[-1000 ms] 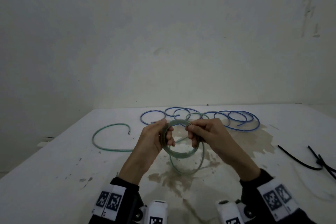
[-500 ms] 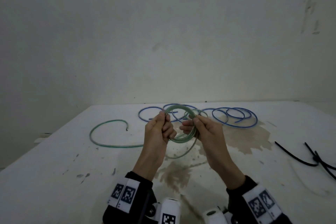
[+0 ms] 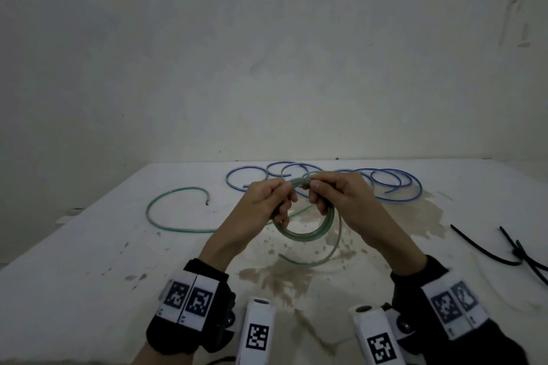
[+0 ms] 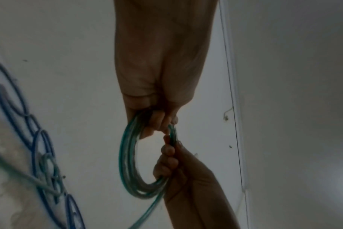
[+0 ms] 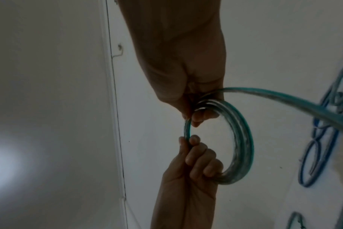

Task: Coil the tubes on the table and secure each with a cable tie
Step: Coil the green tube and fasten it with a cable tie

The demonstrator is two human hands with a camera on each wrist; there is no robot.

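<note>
A green translucent tube is partly wound into a small coil held above the table between both hands. My left hand grips the coil's left side with curled fingers; in the left wrist view the left hand closes round the coil. My right hand pinches the coil's top right, and its fingers curl round the coil. One slack loop hangs under the coil. The green tail lies in an arc at the left. A blue tube lies looped behind the hands.
Black cable ties lie on the white table at the right, near its edge. Brown stains mark the table under the hands. A plain wall stands behind the table's far edge.
The hands raised the coil upright between them, then tipped it back down. A slack loop now hangs under the coil again. Both hands kept hold of the tube.
</note>
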